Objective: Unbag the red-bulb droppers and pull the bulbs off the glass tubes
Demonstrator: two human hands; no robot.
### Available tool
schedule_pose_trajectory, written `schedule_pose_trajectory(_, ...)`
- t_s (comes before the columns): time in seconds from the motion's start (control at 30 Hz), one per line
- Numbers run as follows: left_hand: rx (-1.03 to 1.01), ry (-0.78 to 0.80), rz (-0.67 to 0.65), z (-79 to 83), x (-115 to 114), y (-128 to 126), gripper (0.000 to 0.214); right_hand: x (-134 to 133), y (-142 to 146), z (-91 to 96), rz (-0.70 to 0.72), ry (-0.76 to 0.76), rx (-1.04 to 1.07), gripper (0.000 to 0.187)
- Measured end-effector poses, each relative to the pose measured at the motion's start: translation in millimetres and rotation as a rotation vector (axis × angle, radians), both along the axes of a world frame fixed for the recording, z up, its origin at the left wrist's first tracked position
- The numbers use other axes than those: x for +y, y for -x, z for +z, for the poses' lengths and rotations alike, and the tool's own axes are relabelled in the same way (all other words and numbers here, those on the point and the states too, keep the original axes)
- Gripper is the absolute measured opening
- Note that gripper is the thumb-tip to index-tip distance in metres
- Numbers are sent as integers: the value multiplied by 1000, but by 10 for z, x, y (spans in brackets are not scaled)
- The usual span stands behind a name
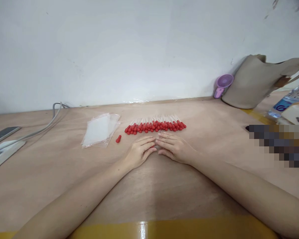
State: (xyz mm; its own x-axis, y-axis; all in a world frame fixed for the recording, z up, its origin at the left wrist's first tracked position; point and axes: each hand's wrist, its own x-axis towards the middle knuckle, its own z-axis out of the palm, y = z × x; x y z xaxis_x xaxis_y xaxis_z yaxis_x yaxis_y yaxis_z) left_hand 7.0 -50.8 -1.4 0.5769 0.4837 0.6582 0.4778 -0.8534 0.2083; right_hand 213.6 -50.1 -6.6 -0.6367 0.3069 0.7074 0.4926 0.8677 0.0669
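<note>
In the middle of the table, my left hand [140, 152] and my right hand [174, 147] meet almost fingertip to fingertip. Both are closed around a small dropper that the fingers mostly hide; a bit of red and a clear glint show between them. Just beyond lies a row of glass droppers [155, 126] with red rubber bulbs towards me and thin clear tubes pointing to the wall. A single loose red bulb [118, 139] rests left of the row. Further left is a small stack of clear plastic bags [99, 130].
Along the left edge are a phone [5, 133], a white box [7, 153] and a grey cable [46, 128]. At the right stand a purple handheld fan [223, 85], a beige bag [251, 81] and a water bottle [286, 103]. A pixelated patch covers something there.
</note>
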Motion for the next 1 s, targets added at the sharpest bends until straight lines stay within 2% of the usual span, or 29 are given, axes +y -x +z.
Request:
schedule_pose_trajectory(0.17, -1, -26, -26, -8, -2, 14, 22, 12, -4, -36, -16, 65, -15, 30)
schedule_pose_trajectory(0.37, 58, -88, -5, -7, 3, 24, 25, 20, -22, -61, 29, 51, 7, 29)
schedule_pose_trajectory(0.6, 45, -100, 13, 8, -2, 1, 24, 12, 20, -20, 21, 78, 29, 27)
schedule_pose_trajectory(0.83, 78, -108, 23, -8, 17, 11, 22, 12, 29, -10, 11, 20, 1, 27)
schedule_pose_trajectory(1.0, 155, -76, 18, 43, 2, 31, 16, -10, 15, 12, 6, 8, -46, 25)
